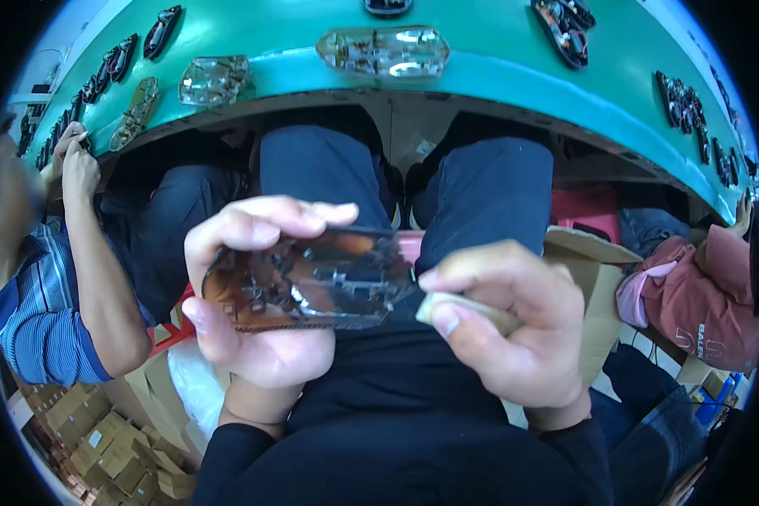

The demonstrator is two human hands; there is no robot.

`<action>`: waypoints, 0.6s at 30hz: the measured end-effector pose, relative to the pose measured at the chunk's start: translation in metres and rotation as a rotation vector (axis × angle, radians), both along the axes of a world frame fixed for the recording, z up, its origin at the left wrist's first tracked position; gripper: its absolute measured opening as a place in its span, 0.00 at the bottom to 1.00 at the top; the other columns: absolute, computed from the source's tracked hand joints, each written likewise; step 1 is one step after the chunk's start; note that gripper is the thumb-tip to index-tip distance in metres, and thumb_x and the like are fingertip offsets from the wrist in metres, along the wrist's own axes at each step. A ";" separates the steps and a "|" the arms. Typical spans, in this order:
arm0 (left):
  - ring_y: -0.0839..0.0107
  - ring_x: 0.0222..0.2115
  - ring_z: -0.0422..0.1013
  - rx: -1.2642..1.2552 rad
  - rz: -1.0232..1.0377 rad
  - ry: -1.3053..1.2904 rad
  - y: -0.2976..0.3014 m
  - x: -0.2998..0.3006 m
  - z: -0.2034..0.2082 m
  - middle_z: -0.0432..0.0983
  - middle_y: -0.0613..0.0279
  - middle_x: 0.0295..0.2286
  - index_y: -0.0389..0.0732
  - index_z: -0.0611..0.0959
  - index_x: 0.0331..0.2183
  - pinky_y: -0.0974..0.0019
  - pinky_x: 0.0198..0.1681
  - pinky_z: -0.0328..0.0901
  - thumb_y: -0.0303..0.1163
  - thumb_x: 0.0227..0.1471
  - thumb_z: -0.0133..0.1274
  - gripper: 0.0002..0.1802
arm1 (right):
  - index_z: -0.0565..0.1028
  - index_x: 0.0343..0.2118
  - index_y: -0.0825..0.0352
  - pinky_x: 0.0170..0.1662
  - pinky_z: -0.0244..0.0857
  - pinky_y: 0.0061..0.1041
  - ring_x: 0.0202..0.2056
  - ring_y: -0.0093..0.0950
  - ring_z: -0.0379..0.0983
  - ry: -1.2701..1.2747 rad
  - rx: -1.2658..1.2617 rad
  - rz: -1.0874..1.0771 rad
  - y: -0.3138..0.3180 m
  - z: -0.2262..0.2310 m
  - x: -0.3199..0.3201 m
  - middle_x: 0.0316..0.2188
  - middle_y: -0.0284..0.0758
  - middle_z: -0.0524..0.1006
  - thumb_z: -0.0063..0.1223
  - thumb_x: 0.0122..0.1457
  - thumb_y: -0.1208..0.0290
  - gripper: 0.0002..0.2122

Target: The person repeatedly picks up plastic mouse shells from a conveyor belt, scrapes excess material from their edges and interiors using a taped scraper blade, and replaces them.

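A transparent, boat-shaped plastic shell (329, 282) with small moulded fittings is held above my lap. My left hand (257, 295) grips it by its left end, fingers along the far edge and thumb on the near side. Close to the shell's right end, my right hand (514, 316) pinches a small pale, cloth-like piece (468, 310) between thumb and fingers. Whether that piece touches the shell I cannot tell. On the table edge ahead lie similar clear shells, one in the middle (384, 52) and another (215, 81) further left.
A green table (489, 34) curves across the front, with several dark assembled units (561, 29) on it. One person (51, 278) works at my left; another in a pink top (691, 287) sits at my right. Cardboard boxes (118, 447) are stacked lower left, and an opened carton (594, 287) stands beside me.
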State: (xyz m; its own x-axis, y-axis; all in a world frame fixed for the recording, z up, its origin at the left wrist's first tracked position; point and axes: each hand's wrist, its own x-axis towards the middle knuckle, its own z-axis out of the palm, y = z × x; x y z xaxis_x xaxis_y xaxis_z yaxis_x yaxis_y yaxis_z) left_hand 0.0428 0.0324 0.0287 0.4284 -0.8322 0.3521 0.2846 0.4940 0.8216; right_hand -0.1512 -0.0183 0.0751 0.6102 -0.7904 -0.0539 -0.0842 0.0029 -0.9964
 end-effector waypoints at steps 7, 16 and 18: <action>0.49 0.34 0.73 0.088 0.144 0.030 0.010 0.008 0.020 0.70 0.48 0.33 0.36 0.70 0.38 0.44 0.43 0.72 0.60 0.62 0.36 0.32 | 0.79 0.34 0.73 0.18 0.65 0.15 0.15 0.21 0.75 -0.060 -0.079 -0.093 0.013 0.022 -0.024 0.17 0.37 0.80 0.60 0.49 0.82 0.08; 0.47 0.33 0.74 0.087 0.133 0.026 0.006 -0.002 0.023 0.68 0.48 0.31 0.36 0.68 0.38 0.53 0.31 0.78 0.59 0.63 0.34 0.31 | 0.82 0.38 0.70 0.20 0.60 0.20 0.14 0.25 0.69 0.227 -0.280 0.027 -0.003 0.004 -0.036 0.12 0.36 0.72 0.49 0.48 0.88 0.15; 0.48 0.34 0.74 0.133 0.102 0.012 0.007 -0.004 0.022 0.69 0.48 0.31 0.36 0.69 0.39 0.52 0.32 0.77 0.61 0.63 0.34 0.32 | 0.80 0.44 0.68 0.21 0.62 0.24 0.14 0.28 0.68 0.195 -0.269 0.041 -0.002 -0.008 -0.040 0.14 0.36 0.70 0.52 0.48 0.87 0.19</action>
State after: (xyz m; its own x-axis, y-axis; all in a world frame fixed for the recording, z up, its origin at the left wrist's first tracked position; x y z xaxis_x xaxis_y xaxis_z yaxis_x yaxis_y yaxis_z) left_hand 0.0391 0.0390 0.0505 0.5165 -0.8231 0.2361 0.2483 0.4078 0.8787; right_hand -0.1910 -0.0207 0.0671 0.6404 -0.7673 0.0342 -0.2685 -0.2653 -0.9260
